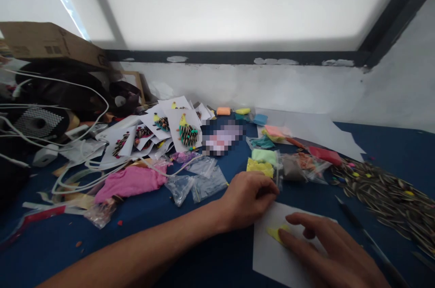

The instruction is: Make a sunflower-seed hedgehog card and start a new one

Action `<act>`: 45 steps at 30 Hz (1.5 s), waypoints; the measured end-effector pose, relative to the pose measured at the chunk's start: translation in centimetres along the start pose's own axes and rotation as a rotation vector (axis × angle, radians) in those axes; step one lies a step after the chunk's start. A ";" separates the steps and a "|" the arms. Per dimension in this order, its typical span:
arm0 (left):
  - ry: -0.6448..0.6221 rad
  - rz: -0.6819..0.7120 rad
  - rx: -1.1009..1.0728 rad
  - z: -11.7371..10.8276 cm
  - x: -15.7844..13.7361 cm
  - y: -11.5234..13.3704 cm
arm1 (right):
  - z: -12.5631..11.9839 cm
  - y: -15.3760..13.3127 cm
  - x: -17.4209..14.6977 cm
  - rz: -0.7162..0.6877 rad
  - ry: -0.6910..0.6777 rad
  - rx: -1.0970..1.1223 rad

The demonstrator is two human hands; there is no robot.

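Note:
A white sheet of paper [272, 258] lies at the lower right on the blue table. On it sits a small flattened piece of yellow clay [277, 233]. My right hand [326, 247] is over the paper, its thumb touching the clay and its index finger stretched out apart from the thumb. My left hand [249, 199] is curled closed at the paper's upper left edge. What lies in its fingers, if anything, is hidden. Just behind it is a bag of yellow clay [260, 168].
Sunflower seeds [394, 202] are heaped at the right, near a pointed tool [360, 229]. Bags of green [265, 156] and brown clay [292, 168] lie behind my hands. Finished seed-and-clay cards [185, 131], pink cloth-like material [132, 182] and white cables [57, 183] crowd the left.

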State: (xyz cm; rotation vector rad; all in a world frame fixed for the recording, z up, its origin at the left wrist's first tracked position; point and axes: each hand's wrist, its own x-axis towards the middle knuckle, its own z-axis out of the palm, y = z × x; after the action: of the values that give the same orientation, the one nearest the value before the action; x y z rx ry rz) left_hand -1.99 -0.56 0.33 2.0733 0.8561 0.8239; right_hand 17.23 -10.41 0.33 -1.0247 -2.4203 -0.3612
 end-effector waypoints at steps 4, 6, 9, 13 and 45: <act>0.000 0.013 -0.001 0.0 -0.1 0.1 | 0.1 -0.1 -0.2 0.023 0.000 -0.001; -0.003 0.015 -0.002 -0.1 -0.1 0.2 | 0.3 0.1 -0.6 0.060 0.016 0.026; -0.008 -0.006 -0.009 -0.2 0.0 0.3 | 0.5 0.7 -0.8 0.093 0.035 0.038; -0.015 -0.061 -0.068 -0.2 0.0 0.3 | 0.2 0.8 -0.4 0.172 0.062 0.028; -0.138 -0.021 -0.395 0.7 -1.7 4.4 | -2.9 -0.3 2.2 0.433 0.101 0.414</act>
State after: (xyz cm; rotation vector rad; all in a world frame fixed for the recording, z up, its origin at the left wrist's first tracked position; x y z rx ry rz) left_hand -1.13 -4.34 3.02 1.7469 0.5850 0.7596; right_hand 16.63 -10.53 3.93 -1.2527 -1.9915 0.2229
